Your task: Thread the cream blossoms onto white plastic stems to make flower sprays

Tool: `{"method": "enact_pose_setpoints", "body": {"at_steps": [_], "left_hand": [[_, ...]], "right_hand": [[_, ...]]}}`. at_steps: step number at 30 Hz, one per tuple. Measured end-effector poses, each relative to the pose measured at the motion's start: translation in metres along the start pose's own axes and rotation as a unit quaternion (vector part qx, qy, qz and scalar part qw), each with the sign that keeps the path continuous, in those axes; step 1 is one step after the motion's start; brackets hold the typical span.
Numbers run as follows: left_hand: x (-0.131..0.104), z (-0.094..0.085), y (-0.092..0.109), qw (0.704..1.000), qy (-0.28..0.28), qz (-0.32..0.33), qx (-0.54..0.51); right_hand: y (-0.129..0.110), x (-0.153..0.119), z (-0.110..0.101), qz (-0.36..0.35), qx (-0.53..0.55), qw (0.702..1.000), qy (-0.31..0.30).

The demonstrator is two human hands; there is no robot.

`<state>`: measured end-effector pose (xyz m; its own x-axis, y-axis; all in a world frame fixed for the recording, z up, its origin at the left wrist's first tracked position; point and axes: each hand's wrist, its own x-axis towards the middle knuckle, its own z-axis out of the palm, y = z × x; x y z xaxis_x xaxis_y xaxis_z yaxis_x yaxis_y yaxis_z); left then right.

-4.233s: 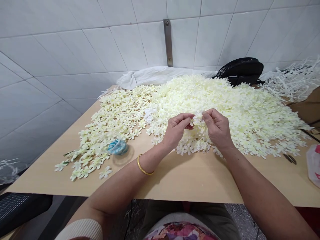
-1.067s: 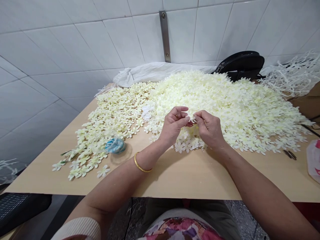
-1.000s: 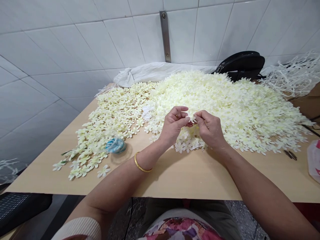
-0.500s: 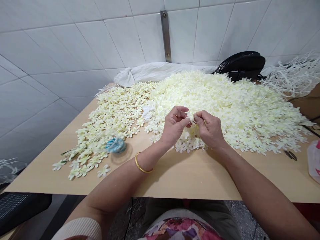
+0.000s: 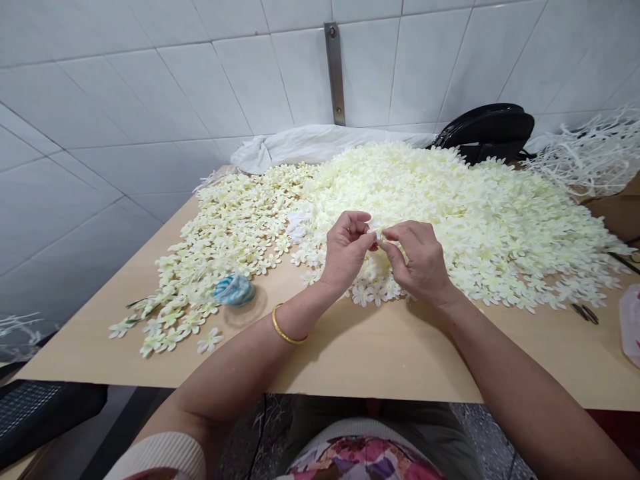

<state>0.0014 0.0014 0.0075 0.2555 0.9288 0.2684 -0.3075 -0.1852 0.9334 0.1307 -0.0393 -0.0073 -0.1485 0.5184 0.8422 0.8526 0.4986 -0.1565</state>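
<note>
Over the front of a big heap of pale cream artificial flowers (image 5: 400, 193), my two hands meet fingertip to fingertip. My left hand (image 5: 347, 252), with a gold bangle (image 5: 286, 331) at its wrist, is closed in a pinch of thumb and fingers. Facing it, my right hand (image 5: 419, 259) pinches too, thumb against forefinger. A small white artificial flower (image 5: 379, 235) sits between the fingertips, mostly hidden by them and hard to separate from the blossoms behind.
A looser spread of yellowish flowers (image 5: 225, 233) covers the left, with a blue-and-white round object (image 5: 234, 291) beside it. Small dark snips (image 5: 584, 313) and a clear plastic container (image 5: 630, 323) lie right. A black bag (image 5: 485, 130) and white strands (image 5: 593, 157) stand behind.
The flower between my hands shows less than before. My right fingers have shifted slightly left, nearer my left fingertips, and their pinch looks more extended. The whole view has drifted slightly.
</note>
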Motion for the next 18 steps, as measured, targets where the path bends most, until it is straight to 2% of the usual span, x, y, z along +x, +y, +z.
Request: {"method": "enact_pose_setpoints", "body": {"at_steps": [18], "left_hand": [[-0.0004,0.0005,-0.0014,1.000,0.001,-0.015,-0.004]], "right_hand": [[0.0044,-0.0020,0.0045,-0.020,-0.035,0.999,-0.013]]}}
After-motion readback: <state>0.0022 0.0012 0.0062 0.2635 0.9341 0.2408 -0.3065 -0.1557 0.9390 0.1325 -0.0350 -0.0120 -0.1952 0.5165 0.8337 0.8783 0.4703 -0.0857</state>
